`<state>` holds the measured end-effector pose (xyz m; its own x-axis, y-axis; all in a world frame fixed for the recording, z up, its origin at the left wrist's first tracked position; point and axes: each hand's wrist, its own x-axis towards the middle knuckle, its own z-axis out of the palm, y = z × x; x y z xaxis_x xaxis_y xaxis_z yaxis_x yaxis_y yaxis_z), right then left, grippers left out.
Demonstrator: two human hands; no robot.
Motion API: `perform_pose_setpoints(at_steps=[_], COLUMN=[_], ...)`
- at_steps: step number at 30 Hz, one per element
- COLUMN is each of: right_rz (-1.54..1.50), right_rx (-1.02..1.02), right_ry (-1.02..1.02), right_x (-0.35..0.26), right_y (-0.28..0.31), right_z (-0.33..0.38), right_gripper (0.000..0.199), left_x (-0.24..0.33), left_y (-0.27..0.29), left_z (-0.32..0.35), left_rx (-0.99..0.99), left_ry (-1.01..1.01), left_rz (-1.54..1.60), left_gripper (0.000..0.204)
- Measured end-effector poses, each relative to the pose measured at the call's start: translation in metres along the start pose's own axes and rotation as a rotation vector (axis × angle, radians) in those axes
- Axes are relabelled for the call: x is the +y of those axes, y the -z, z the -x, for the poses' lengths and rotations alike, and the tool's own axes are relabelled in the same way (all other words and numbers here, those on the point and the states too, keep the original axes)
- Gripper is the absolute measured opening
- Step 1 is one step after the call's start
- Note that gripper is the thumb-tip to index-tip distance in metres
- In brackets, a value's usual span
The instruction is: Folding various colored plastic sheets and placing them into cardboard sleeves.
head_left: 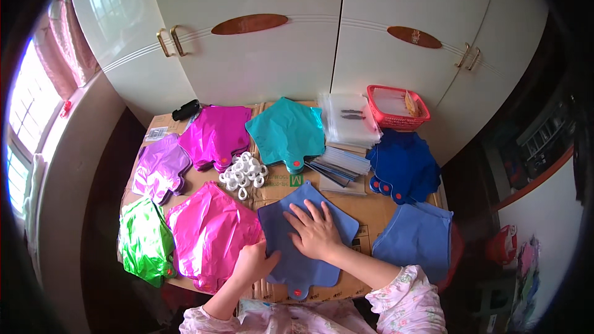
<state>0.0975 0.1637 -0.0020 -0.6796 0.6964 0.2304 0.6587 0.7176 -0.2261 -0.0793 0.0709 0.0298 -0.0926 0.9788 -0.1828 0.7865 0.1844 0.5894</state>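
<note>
Both forearms enter from below. Right hand (pixel 317 230) lies flat, fingers spread, pressing the slate-blue foil balloon (pixel 291 253) on the cardboard-covered tabletop (pixel 371 210). Left hand (pixel 255 261) grips the balloon's left edge, fingers curled; exact pinch cannot be determined. Balloon long axis runs away from the body, valve end nearest. Left of it: pink balloon (pixel 210 232), touching. Beyond: white rings (pixel 242 174). Right: open cardboard, then blue stack (pixel 416 238).

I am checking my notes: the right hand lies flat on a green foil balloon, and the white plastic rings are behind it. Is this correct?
Not quite. The head view shows the right hand flat on a flat periwinkle-blue foil balloon, not a green one. The pile of white plastic rings is behind it, as you wrote.
</note>
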Motion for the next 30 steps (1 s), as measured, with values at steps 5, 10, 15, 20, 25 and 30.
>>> perform_pose_setpoints(at_steps=[5,10,15,20,25,30], right_rz=[0.015,0.023,0.03,0.011,0.031,0.046], right_rx=[-0.051,-0.058,-0.04,-0.067,-0.097,-0.09], right_ry=[-0.006,-0.005,0.009,0.017,-0.004,0.021], right_x=[-0.001,0.002,0.001,0.0,0.0,0.003], right_y=[-0.001,0.002,0.005,0.006,0.005,0.005], right_z=[-0.001,-0.001,-0.002,-0.003,-0.003,-0.003], right_gripper=[0.055,0.054,0.053,0.052,0.054,0.054], left_x=[0.02,0.019,0.01,-0.014,-0.002,0.023], left_y=[0.014,0.007,0.024,0.025,0.011,0.006], left_z=[-0.005,-0.024,-0.034,-0.045,-0.047,-0.046], left_rx=[-0.073,0.018,0.042,-0.007,-0.031,-0.11], left_ry=[-0.205,-0.063,-0.03,0.023,-0.063,-0.2], left_rz=[0.079,-0.004,-0.099,0.027,-0.107,-0.174], left_gripper=[0.036,0.036,0.035,0.038,0.033,0.028])
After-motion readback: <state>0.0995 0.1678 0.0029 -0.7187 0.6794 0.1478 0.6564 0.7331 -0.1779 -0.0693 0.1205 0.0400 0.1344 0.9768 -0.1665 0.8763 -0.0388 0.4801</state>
